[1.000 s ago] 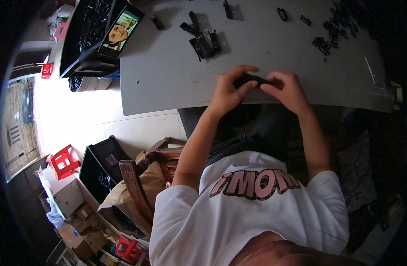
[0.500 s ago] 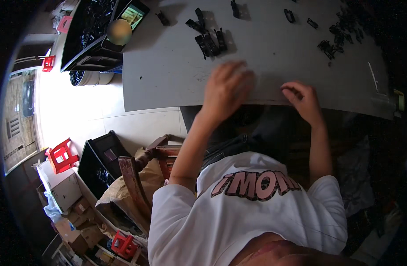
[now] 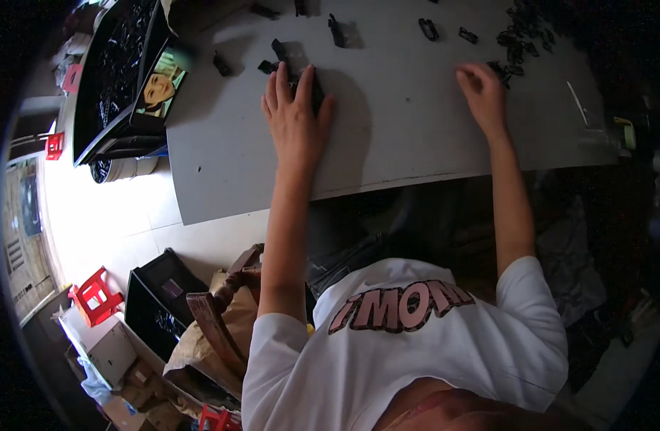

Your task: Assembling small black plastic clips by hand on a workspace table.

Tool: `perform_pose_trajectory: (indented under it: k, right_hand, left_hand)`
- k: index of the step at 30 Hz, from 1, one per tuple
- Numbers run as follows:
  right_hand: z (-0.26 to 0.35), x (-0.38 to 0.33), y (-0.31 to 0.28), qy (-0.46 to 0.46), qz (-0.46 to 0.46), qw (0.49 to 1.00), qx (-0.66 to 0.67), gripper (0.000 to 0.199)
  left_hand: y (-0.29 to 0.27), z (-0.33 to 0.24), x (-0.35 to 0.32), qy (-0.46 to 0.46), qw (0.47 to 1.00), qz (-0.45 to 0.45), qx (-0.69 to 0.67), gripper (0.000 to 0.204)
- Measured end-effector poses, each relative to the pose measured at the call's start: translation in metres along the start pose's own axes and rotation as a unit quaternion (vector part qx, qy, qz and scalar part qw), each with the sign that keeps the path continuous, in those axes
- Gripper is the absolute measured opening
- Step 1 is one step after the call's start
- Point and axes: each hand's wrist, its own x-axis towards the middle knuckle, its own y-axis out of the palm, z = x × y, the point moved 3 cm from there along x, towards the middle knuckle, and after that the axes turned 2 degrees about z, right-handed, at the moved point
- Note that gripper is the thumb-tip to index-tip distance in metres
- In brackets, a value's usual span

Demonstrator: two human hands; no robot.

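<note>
My left hand [image 3: 295,122] lies palm down with its fingers spread over a cluster of small black plastic parts [image 3: 316,93]. It covers most of the cluster, and one upright part [image 3: 279,49] shows past the fingertips. My right hand [image 3: 484,97] is over the table, with its thumb and fingers curled together; anything between them is too small to make out. Beside its fingers is the near end of a loose heap of black parts [image 3: 513,50].
More black parts stand apart on the grey table [image 3: 387,136], among them a single one [image 3: 336,31]. At the far left, a phone [image 3: 160,85] leans against a black bin [image 3: 118,72] full of parts. A wooden chair [image 3: 219,316] and a red stool [image 3: 96,297] are at lower left.
My left hand has moved forward and left onto the black cluster. My right hand has reached forward to the heap's edge. The view has shifted, so the table sits differently in it.
</note>
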Motion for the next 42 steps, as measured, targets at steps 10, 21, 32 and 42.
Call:
perform_pose_trajectory:
  k: [10,21,32,42]
  right_hand:
    - [-0.008,0.089,0.041,-0.119,-0.144,0.948,-0.257,0.039]
    - [-0.108,0.178,0.09,-0.101,0.02,0.973,-0.206,0.061]
    - [0.065,0.004,0.084,-0.183,0.108,0.962,-0.173,0.038]
    - [0.089,0.012,0.061,-0.26,0.012,0.926,-0.274,0.03]
  left_hand:
    - [0.003,0.002,0.004,0.001,1.0,0.001,0.012,0.048]
    - [0.005,-0.001,0.006,-0.006,1.0,0.004,-0.01,0.046]
    - [0.001,0.001,0.005,-0.005,1.0,-0.011,-0.014,0.047]
    - [0.001,0.006,-0.003,-0.017,0.997,-0.047,-0.063,0.04]
